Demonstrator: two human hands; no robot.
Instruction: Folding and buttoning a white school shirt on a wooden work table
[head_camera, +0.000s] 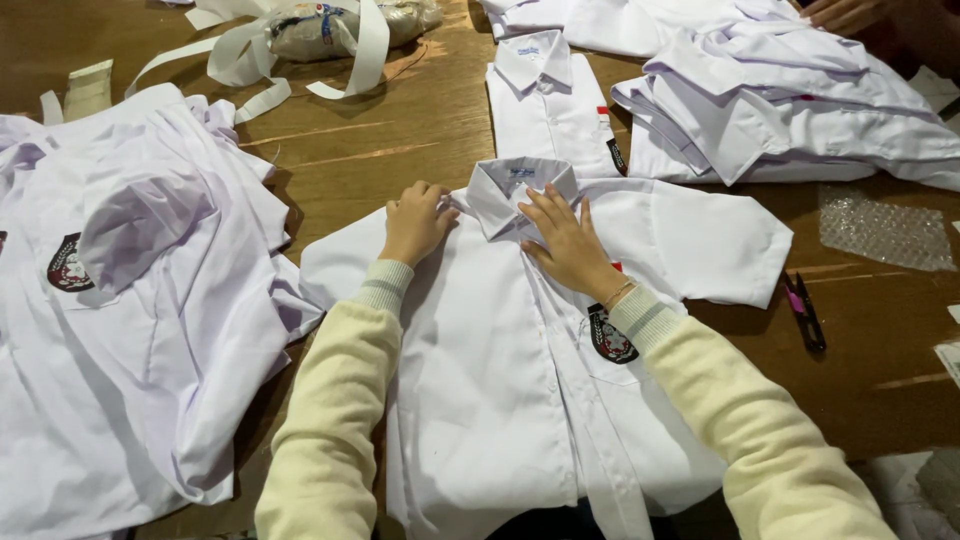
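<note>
Bare wooden surface (380, 150) is seen beyond the left hand (415, 222), bounded by a shirt heap (130, 330) on its outer side. The white shirt (520, 380) lies flat under both hands, badge on its pocket. The left hand is curled at the collar (520, 185); the right hand (568, 240) is spread flat below it.

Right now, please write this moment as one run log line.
left hand: fist on white shirt shoulder | right hand: flat below collar | thread snips: on table
</note>
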